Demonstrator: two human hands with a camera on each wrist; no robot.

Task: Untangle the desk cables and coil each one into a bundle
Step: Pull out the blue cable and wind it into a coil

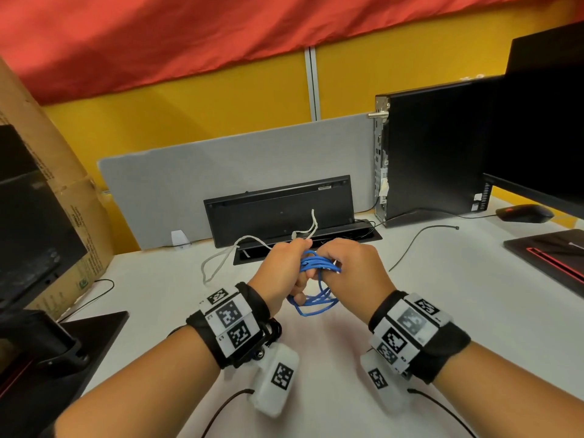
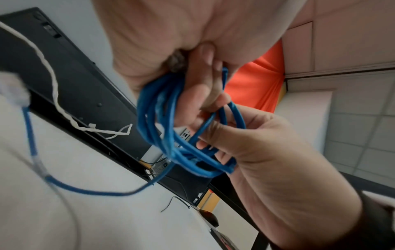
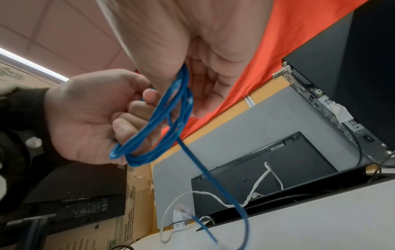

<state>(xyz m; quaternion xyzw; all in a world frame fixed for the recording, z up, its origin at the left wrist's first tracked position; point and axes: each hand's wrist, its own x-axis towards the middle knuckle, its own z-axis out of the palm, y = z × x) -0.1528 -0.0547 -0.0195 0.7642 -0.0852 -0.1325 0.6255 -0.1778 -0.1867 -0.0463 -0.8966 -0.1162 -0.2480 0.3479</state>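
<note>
Left hand (image 1: 279,273) and right hand (image 1: 354,273) both grasping blue cable (image 1: 316,263) coil; winding underway; next, gather loose tail.

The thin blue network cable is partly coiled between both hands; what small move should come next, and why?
Probably wrap the loose tail around once more. The left hand holds the loops of the thin blue network cable, the right hand pinches them, yet in the right wrist view a free length hangs toward the white desk, its clear plug not gathered.
</note>
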